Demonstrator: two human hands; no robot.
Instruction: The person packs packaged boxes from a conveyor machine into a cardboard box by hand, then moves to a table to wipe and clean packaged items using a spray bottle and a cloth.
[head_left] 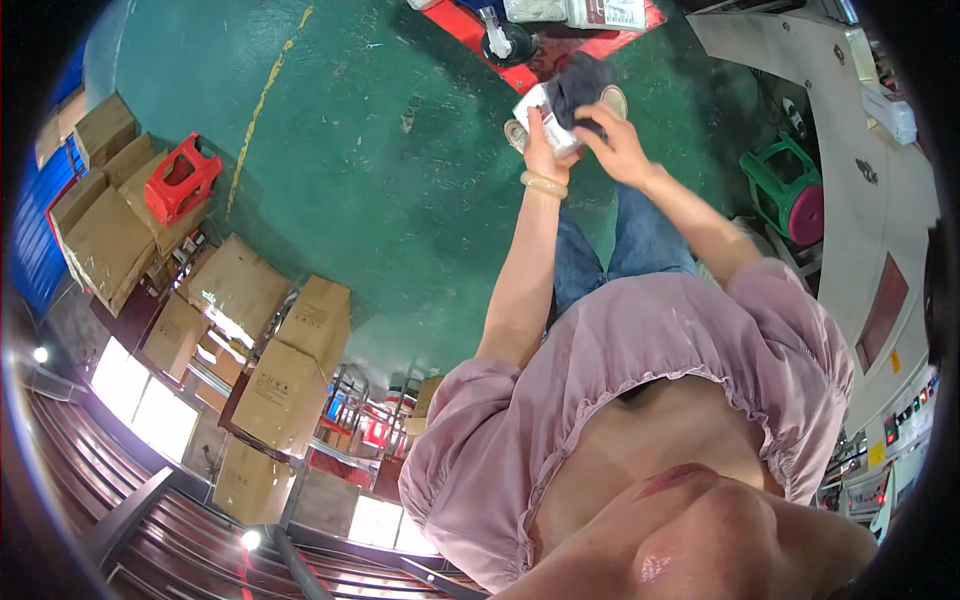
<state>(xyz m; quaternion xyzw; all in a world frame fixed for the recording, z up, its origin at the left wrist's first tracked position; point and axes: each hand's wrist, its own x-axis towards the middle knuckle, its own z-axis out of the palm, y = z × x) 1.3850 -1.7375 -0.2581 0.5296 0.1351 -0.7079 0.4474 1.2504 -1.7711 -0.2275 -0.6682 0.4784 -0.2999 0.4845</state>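
Note:
Around a small white box or packet (537, 102) with dark print, my left hand (548, 155) is closed, its thumb along the side; a pale bangle rings that wrist. A dark grey, soft cloth-like piece (580, 84) lies against the packet's far right side, slightly blurred. My right hand (617, 148) has its fingers bent in a pinch at the lower edge of that dark cloth. Both hands are held out in front of me, above my shoes. What exactly the right fingertips grip is partly hidden.
Ahead, a red-edged platform (520, 78) carries a dark pump bottle (508, 45) and white packages (606, 12). A green stool (778, 172) stands at right beside a grey machine cabinet (755, 40). Leftward are stacked cartons (285, 385) and a red stool (184, 180).

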